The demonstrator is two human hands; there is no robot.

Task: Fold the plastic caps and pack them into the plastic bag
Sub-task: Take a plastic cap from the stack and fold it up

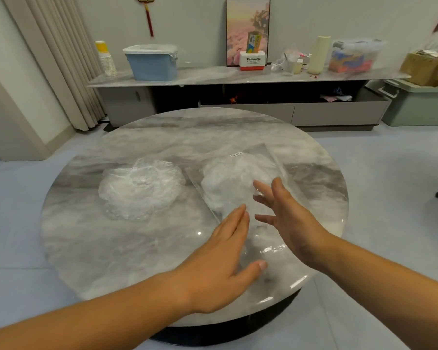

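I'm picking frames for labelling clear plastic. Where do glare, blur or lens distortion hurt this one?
Head view: the glossy table throws glints beside the left hand and on the plastic bag, whose clear film nearly vanishes against the marble; the wide lens bows the far console; the top right corner is smeared; the loose plastic caps look sharp.

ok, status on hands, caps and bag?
Left hand open, right hand open, both over near end of plastic bag. Bag part-filled, white. Loose plastic caps lie spread out left of it. Nothing blocking them.
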